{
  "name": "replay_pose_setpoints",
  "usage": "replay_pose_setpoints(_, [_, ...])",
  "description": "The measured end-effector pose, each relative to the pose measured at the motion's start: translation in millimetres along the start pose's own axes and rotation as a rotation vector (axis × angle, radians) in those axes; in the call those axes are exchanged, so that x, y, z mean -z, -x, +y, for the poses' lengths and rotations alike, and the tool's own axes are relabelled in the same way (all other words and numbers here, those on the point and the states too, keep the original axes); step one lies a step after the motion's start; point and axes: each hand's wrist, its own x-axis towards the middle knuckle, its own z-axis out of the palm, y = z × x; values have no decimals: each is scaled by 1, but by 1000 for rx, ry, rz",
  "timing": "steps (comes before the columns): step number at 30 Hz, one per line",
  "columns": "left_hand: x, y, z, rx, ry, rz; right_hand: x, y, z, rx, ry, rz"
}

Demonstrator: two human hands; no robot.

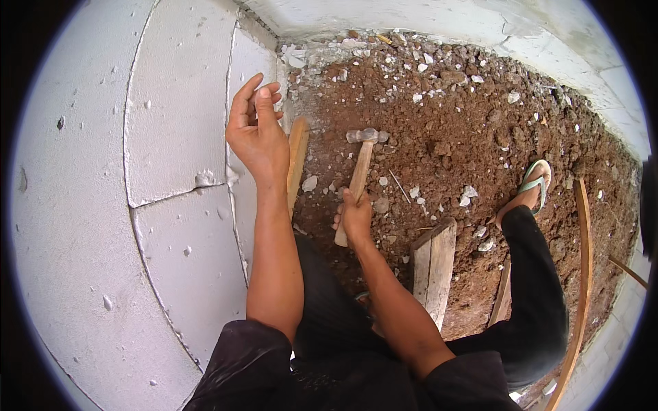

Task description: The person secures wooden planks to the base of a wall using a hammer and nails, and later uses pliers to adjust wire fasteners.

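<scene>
Right hand [355, 218] has its grip wrapped tight around the wooden handle of a hammer [361, 168], mid-frame, metal head resting over the reddish dirt [466, 130]. Left hand [257, 130] is up by the white block wall [171, 123], upper left, fingers loosely apart, holding nothing I can see. Wooden stake [297, 161] just beside it.

Light: soft, even daylight fell on my arms; shadows were faint.
Glare: the pale block wall [89, 205] looked nearly washed out.
Edges: straight joints bowed, corners went black.
</scene>
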Motion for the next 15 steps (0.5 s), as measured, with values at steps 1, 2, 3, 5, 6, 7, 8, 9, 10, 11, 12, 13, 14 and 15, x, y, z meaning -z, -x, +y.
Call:
replay_pose_setpoints(1, [2, 0, 0, -3, -3, -1, 2, 0, -2, 35, 12, -9])
replay_pose_setpoints(2, [4, -1, -1, 15, -7, 23, 3, 1, -3, 34, 9, -10])
replay_pose_setpoints(3, [5, -2, -2, 34, -10, 47, 4, 2, -4, 44, 49, -3])
replay_pose_setpoints(5, [11, -5, -6, 50, 5, 65, 3, 8, -6, 51, 90, -2])
replay_pose_setpoints(6, [13, -7, -7, 68, 22, 82, 0, 13, -5, 55, 140, -12])
replay_pose_setpoints(7, [14, -7, -7, 68, 20, 81, -2, 17, -2, 57, 191, -18])
replay_pose_setpoints(8, [15, -7, -7, 74, 10, 91, -5, 20, 0, 55, 190, -21])
replay_pose_setpoints(9, [17, -7, -7, 79, 0, 101, -8, 22, 2, 53, 299, -44])
replay_pose_setpoints(10, [15, -7, -7, 77, 2, 98, -9, 23, 3, 56, 407, -60])
replay_pose_setpoints(11, [12, -6, -8, 81, 13, 93, -10, 19, 9, 64, 461, -47])
replay_pose_setpoints(12, [9, -5, -8, 84, 23, 89, -12, 11, 19, 66, 459, -45])
replay_pose_setpoints(13, [8, -4, -8, 88, 20, 88, -15, 7, 24, 212, 572, -4])
replay_pose_setpoints(14, [6, -4, -7, 82, 19, 80, -16, 4, 29, 360, 683, 39])
replay_pose_setpoints(15, [5, -4, -7, 76, 19, 71, -14, -2, 31, 355, 684, 41])
